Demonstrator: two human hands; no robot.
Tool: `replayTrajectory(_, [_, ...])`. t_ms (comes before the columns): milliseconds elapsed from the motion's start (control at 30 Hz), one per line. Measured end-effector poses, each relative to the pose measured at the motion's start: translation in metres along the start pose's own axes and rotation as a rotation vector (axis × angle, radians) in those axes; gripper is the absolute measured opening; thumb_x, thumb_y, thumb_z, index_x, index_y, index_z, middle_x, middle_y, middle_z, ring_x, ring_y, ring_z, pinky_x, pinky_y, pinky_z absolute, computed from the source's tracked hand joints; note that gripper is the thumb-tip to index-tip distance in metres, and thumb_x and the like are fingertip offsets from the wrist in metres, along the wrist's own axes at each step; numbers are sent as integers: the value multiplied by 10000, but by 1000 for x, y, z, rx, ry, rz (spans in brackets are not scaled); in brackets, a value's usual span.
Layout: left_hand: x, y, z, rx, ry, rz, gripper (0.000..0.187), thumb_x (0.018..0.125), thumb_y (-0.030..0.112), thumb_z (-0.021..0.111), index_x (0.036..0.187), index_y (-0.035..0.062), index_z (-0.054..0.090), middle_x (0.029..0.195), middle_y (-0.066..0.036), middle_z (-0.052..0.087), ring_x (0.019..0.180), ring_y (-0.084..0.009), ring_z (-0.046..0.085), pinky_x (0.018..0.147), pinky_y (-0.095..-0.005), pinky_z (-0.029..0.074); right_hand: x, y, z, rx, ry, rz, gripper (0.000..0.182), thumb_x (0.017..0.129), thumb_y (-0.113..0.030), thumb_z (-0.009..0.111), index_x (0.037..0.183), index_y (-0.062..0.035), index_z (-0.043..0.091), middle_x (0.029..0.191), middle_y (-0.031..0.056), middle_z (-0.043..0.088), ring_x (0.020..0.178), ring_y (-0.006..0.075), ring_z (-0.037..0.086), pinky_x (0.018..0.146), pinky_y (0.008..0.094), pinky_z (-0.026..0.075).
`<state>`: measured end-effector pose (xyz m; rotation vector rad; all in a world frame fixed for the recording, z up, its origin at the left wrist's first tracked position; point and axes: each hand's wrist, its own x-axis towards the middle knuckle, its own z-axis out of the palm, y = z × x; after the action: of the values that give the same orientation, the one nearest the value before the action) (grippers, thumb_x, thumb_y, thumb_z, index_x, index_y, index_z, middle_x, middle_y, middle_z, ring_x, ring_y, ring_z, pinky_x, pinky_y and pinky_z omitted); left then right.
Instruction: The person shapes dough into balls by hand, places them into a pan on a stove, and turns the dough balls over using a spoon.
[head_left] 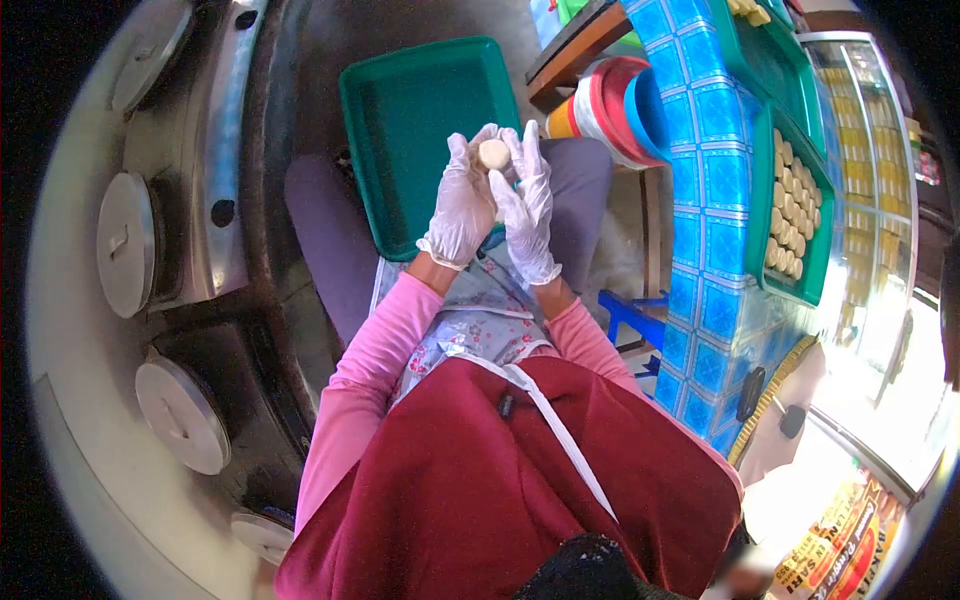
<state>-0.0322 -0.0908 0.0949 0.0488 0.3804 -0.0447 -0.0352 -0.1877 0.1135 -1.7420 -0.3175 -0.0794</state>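
A small, round, pale dough piece [494, 154] sits between my two hands, above the front of the green tray. My left hand [464, 205], in a thin white glove, cups it from the left with the thumb raised. At its right side is my right hand [528, 205], gloved the same way, with thumb and fingers around the piece. Part of the dough's underside is hidden by the gloves. Beneath and beyond the hands, the deep green plastic tray [430, 60] lies between my knees, its inside bare where it shows.
At right, a table with a blue checked cloth [700, 200] bears a green tray [812, 285] of several round dough pieces. Stacked coloured tubs [610, 110] stand beside it, near a blue plastic stool [635, 320]. Metal-lidded pots [127, 245] line the left side. A glass cabinet [860, 150] stands far right.
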Motion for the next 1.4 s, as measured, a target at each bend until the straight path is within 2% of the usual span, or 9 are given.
replayTrajectory(267, [6, -1, -12, 31, 33, 46, 263, 1007, 149, 525, 1208, -13, 579, 1193, -162, 629, 1130, -308, 606, 1031, -465, 491, -2, 1, -16, -356, -30, -181, 681, 862, -123, 679, 1470, 0, 400, 1539, 174, 381, 1343, 304, 430, 1118, 393, 331])
replayTrajectory(467, [1, 0, 3, -161, 28, -162, 228, 995, 167, 553, 1149, 2, 580, 1178, -151, 626, 1101, -335, 606, 987, -538, 494, -3, 3, -9, -163, 17, -52, 744, 851, -118, 674, 1506, -12, 337, 1529, 171, 399, 1307, 303, 459, 1112, 398, 342])
replayTrajectory(800, [10, -10, -5, 192, 128, -12, 226, 968, 132, 553, 1141, -1, 614, 1112, -119, 663, 998, -238, 644, 904, -385, 526, -6, 6, -12, -224, 27, -40, 710, 827, -90, 689, 1474, -21, 404, 1377, 158, 534, 1231, 310, 503, 1076, 410, 363])
replayTrajectory(933, [19, -13, -17, 353, -19, 83, 265, 937, 107, 592, 1160, -29, 637, 1122, -116, 674, 1021, -215, 632, 947, -348, 489, -6, -1, -11, -452, 210, -88, 568, 874, -125, 680, 1397, 0, 496, 1258, 182, 597, 1189, 348, 534, 1030, 440, 404])
replayTrajectory(967, [16, -14, -11, 358, -51, 92, 268, 940, 109, 597, 1170, -22, 634, 1133, -113, 673, 1044, -210, 626, 966, -339, 474, -6, 5, -10, -426, 267, -19, 507, 897, -140, 666, 1367, -5, 533, 1205, 186, 642, 1111, 350, 596, 976, 433, 448])
replayTrajectory(1067, [17, -19, -4, 529, 3, 29, 271, 946, 113, 622, 1182, -22, 630, 1153, -101, 659, 1057, -176, 620, 956, -325, 483, -10, 3, -5, 106, 381, 387, 377, 917, -192, 685, 1249, -18, 641, 1147, 132, 709, 1031, 173, 675, 939, 300, 503])
replayTrajectory(1133, [17, -24, -13, 573, -40, 50, 265, 949, 128, 617, 1165, -24, 634, 1112, -106, 671, 1010, -184, 633, 928, -330, 496, -6, -2, -11, 413, 408, 454, 349, 897, -136, 683, 1221, -8, 657, 1121, 85, 716, 992, 141, 668, 919, 281, 504])
replayTrajectory(1367, [2, -45, -2, 682, -173, -9, 257, 954, 142, 548, 1136, -20, 630, 977, -126, 708, 856, -221, 668, 816, -336, 523, -14, -4, -39, 627, 428, 556, 356, 813, 20, 651, 1169, 7, 659, 1026, 58, 708, 907, 141, 659, 776, 279, 528])
replayTrajectory(1400, [0, -42, 13, 815, -163, -123, 290, 971, 216, 586, 1155, -6, 624, 1056, -109, 701, 957, -213, 663, 852, -322, 498, -15, -4, -46, 606, 417, 524, 360, 820, -23, 664, 1178, 8, 654, 1016, 63, 708, 896, 133, 659, 789, 274, 521])
